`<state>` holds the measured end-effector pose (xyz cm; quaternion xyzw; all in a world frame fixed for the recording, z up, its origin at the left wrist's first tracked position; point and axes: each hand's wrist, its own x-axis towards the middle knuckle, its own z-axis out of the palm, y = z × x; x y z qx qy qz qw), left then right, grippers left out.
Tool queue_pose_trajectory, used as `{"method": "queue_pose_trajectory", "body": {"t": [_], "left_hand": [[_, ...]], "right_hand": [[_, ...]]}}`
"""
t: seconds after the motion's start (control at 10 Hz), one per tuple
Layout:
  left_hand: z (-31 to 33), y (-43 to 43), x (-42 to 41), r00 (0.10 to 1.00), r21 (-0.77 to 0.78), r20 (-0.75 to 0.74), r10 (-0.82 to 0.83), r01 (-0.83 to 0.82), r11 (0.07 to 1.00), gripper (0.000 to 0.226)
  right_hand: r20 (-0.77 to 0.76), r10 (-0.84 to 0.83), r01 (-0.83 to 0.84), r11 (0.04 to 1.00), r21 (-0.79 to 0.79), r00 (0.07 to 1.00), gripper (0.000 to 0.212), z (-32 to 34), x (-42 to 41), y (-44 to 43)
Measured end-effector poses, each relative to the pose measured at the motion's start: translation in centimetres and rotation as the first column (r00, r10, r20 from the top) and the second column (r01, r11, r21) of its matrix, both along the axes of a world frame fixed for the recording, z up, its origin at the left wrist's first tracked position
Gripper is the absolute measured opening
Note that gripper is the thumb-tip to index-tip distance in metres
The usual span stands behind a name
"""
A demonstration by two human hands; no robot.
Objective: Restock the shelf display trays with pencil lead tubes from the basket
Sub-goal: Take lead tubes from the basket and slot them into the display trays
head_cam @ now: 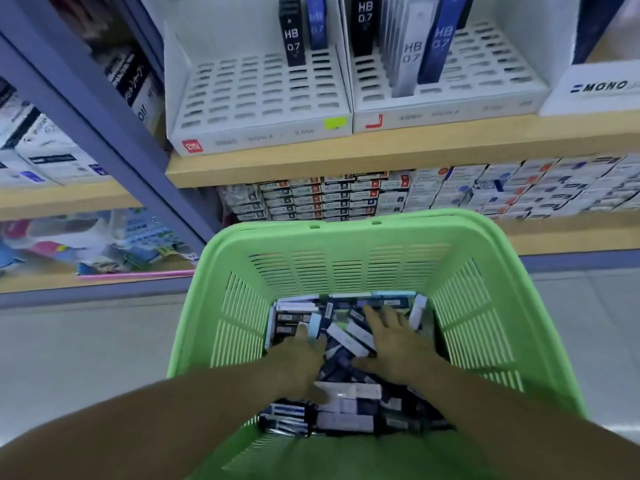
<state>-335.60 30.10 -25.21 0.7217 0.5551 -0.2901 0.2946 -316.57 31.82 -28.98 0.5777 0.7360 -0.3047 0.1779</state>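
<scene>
Green basket (485, 306), near: heap of pencil lead tubes (346, 420) inside. Left hand (298, 362) and right hand (394, 341), both open, palms down, rest on the heap. White display trays (259, 133), far shelf (346, 157): few HB 0.7 tubes (294, 39) upright.

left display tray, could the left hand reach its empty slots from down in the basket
Probably yes. The left hand is down in the basket, but nothing stands between it and the left display tray, whose front slots are bare and open from above.
</scene>
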Motion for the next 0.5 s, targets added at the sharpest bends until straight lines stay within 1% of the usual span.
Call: {"method": "queue_pose_trajectory", "body": {"t": [0.1,0.2,0.3,0.4,0.5], "left_hand": [[-2.2,-0.4,-0.3,0.985,-0.002,0.057,0.16,-0.16,0.987,0.116],[-3.4,-0.3,-1.0,0.945,0.067,0.147,0.293,-0.305,0.95,0.122],[-3.9,0.2,-1.2,0.918,0.132,0.209,0.337,-0.368,0.92,0.103],[-3.9,-0.2,-0.4,0.883,0.127,0.276,0.38,-0.425,0.896,0.087],[-4.1,-0.8,0.1,0.914,0.143,0.254,0.318,-0.36,0.922,0.072]], "right_hand": [[-0.007,0.007,-0.006,0.997,0.078,1.0,0.105,-0.3,-1.5,0.0],[-0.006,-0.005,0.005,1.0,0.007,1.0,0.088,-0.4,-2.6,0.7],[-0.015,-0.04,0.038,0.992,-0.117,0.999,0.045,-0.2,-2.8,1.1],[-0.038,0.036,-0.044,0.974,-0.221,0.999,0.024,0.1,-2.7,1.0],[-0.012,0.088,-0.088,0.967,-0.238,0.996,0.015,1.9,-2.3,1.1]]}}
